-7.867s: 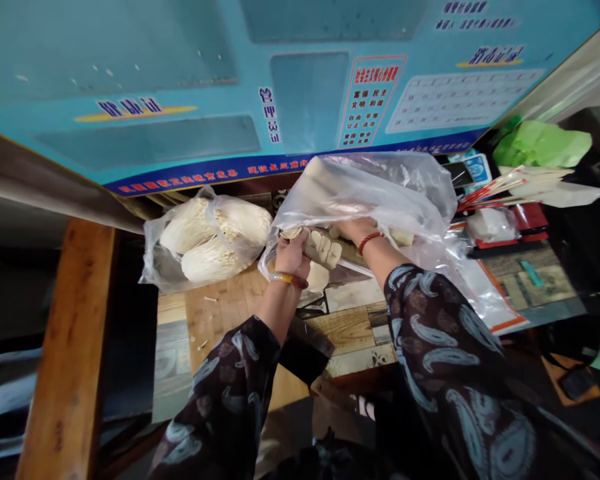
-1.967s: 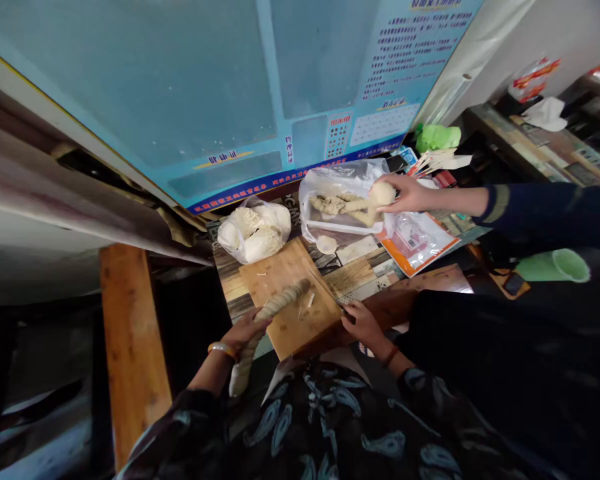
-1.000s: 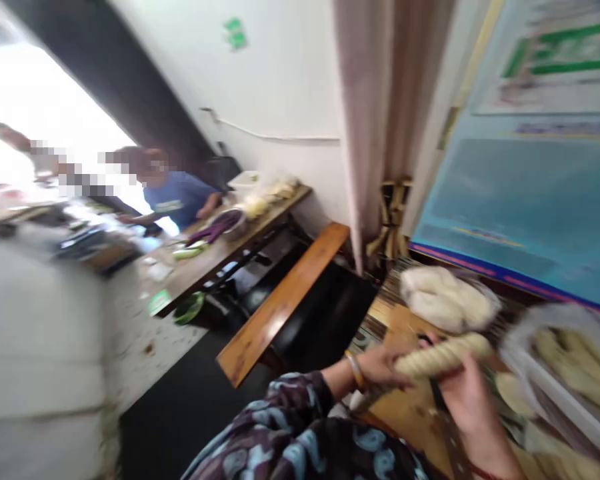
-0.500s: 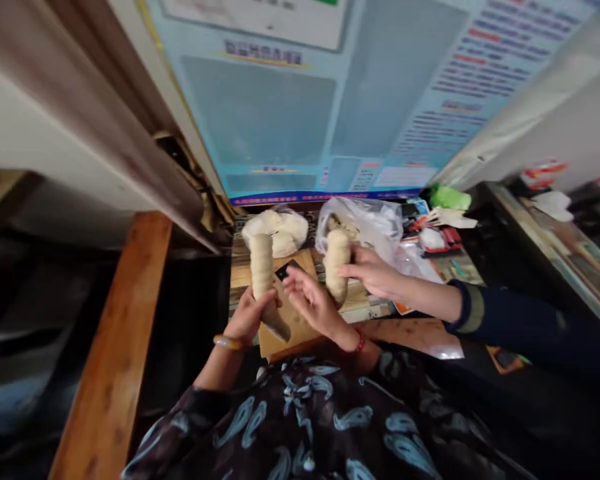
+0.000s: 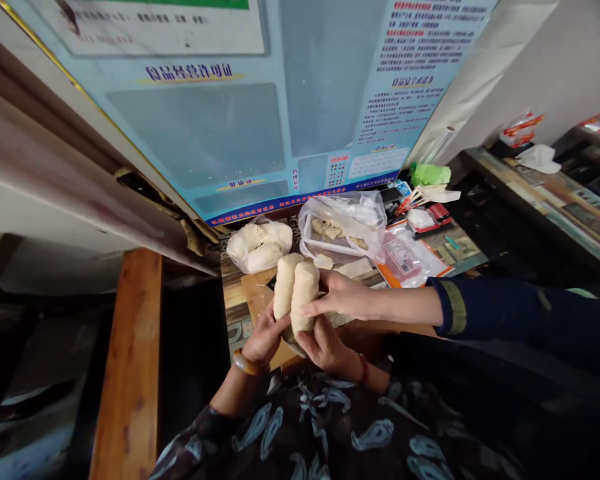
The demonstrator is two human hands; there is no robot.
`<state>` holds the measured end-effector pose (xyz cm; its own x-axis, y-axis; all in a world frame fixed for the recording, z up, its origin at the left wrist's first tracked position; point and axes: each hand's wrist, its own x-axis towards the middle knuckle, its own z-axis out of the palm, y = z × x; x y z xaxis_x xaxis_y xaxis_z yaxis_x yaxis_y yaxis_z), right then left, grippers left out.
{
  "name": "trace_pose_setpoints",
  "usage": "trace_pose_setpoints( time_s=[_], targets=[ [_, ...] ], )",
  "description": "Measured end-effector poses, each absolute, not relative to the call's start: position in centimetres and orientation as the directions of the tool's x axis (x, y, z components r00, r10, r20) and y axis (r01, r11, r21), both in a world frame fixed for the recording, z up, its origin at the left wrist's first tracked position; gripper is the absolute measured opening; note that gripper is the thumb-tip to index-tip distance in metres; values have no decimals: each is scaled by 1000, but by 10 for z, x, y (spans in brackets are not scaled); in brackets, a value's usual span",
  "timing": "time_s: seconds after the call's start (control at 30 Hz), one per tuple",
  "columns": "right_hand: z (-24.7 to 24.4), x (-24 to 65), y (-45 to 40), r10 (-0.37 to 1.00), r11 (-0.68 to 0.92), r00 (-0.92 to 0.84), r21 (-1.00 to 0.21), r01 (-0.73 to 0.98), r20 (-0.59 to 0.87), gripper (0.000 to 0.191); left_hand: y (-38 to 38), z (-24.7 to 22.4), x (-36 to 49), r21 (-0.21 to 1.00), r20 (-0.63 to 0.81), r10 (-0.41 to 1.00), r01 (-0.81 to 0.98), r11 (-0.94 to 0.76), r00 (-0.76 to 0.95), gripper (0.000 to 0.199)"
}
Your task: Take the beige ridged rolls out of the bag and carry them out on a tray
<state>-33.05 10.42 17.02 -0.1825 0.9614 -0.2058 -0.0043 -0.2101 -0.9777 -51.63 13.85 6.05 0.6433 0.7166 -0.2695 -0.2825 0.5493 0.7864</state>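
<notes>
Two long, rounded, cream-coloured rolls with faint ribs stand side by side, touching, in front of me. My left hand [image 5: 264, 339] is closed round the lower part of the left roll [image 5: 283, 288]. On the right roll [image 5: 305, 293], my right hand [image 5: 330, 348] grips the bottom end with thumb and fingers. Another person's hand [image 5: 344, 295], reaching in from the right in a dark blue sleeve, still holds that same roll higher up. A darker, greyish piece shows below the rolls, partly hidden by my hands. What the rolls are made of I cannot tell.
Behind the rolls, a clear plastic bag [image 5: 253, 248] with cream pieces and a white tray [image 5: 325, 244] in plastic stand on the table. Further right lie an orange-edged packet [image 5: 405, 257], a red item [image 5: 437, 215] and a green bag [image 5: 430, 175]. A blue board [image 5: 195, 133] rises behind.
The other person's hand has brought the right roll leftwards against the left one. My right hand, open before, has closed on its lower end. The camera view has shifted.
</notes>
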Motion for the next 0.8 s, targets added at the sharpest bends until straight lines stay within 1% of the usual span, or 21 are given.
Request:
trace_pose_setpoints(
  time_s=[0.07, 0.17, 0.27, 0.33, 0.37, 0.4, 0.47, 0.57, 0.7, 0.8],
  targets=[
    [182, -332, 114, 970, -202, -146, -978, -46, -194, 50, 132, 67, -522, 774, -270, 735, -313, 550, 622, 61],
    [188, -323, 115, 985, -150, -93, -989, -15, -148, 48, 127, 75, -529, 746, -268, 731, -345, 570, 628, 63],
    [183, -313, 109, 999, -45, -6, -988, 151, -46, 46, 127, 79, -532, 743, -259, 730, -353, 569, 632, 61],
    [172, -322, 104, 998, 6, 53, -959, 285, 22, 46, 127, 83, -536, 742, -238, 771, -401, 537, 591, 57],
    [164, -335, 103, 999, 7, 45, -944, 330, 23, 47, 126, 87, -539, 736, -223, 800, -442, 513, 558, 55],
    [155, -352, 101, 979, 34, 175, -923, 383, 109, 48, 124, 92, -544, 722, -202, 826, -490, 489, 526, 55],
    [136, -394, 97, 976, 111, 132, -922, 371, 170, 60, 121, 102, -557, 685, -165, 860, -571, 452, 483, 58],
    [117, -450, 94, 973, 158, 86, -886, 436, 216, 65, 118, 114, -581, 639, -86, 890, -660, 395, 448, 68],
    [120, -488, 102, 957, 288, -100, -845, 451, 272, 67, 112, 118, -612, 634, -35, 947, -725, 268, 320, 74],
    [127, -504, 113, 913, 407, -226, -775, 484, 338, 69, 105, 116, -630, 657, -29, 967, -724, 210, 255, 76]
  ],
)
